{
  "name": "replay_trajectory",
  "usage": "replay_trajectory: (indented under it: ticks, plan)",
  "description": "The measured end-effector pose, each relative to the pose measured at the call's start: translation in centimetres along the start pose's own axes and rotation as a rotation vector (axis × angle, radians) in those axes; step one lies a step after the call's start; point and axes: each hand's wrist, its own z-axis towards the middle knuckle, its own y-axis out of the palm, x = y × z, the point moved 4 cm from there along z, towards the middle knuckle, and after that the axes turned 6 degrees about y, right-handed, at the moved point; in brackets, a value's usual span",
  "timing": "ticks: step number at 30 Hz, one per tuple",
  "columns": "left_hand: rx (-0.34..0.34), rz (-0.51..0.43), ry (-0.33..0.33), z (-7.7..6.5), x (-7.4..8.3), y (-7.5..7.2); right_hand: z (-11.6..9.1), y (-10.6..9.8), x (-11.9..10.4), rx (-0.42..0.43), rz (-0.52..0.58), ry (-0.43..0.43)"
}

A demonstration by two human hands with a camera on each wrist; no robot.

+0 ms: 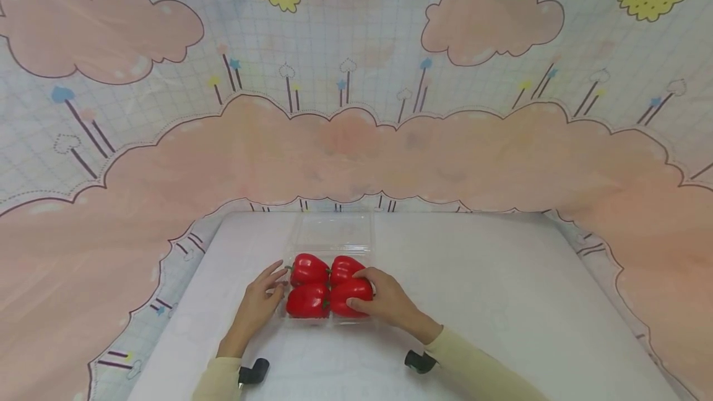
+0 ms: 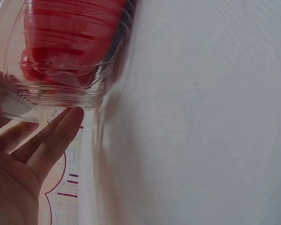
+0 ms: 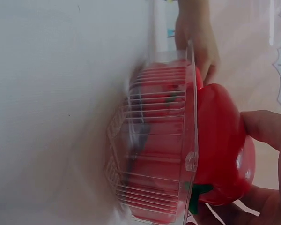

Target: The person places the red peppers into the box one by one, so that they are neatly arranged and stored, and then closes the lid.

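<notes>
Several red bell peppers (image 1: pixel 308 270) sit in a clear plastic clamshell box (image 1: pixel 305 322) on the white table, its clear lid (image 1: pixel 334 232) folded back to the far side. My right hand (image 1: pixel 392 302) grips the front-right bell pepper (image 1: pixel 341 297), thumb on the near side and fingers on the far side. In the right wrist view this pepper (image 3: pixel 218 140) stands above the box rim, its green stem near the edge. At the box's left side is my left hand (image 1: pixel 257 305), its fingers extended; in the left wrist view the fingertips (image 2: pixel 76 115) lie right at the box wall.
The white table (image 1: pixel 490 289) stretches out on both sides of the box. Behind it hangs a patterned cloth (image 1: pixel 390 159) with clouds. Black wrist camera pieces (image 1: pixel 420 362) show near both wrists.
</notes>
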Motion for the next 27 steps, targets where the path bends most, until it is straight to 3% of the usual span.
replay_trajectory:
  ticks: [9, 18, 27]
  plan:
    - [0.001, 0.004, -0.006, 0.01, 0.17, 0.00, 0.10, 0.08, -0.30, -0.029, -0.033, -0.077]
    - [0.006, 0.012, -0.008, -0.11, 0.16, 0.00, -0.11, -0.22, -0.29, -0.120, -0.066, -0.057]
    - [0.007, 0.023, -0.012, -0.16, 0.36, -0.06, -0.21, -0.52, -0.22, -0.128, -0.048, -0.102]
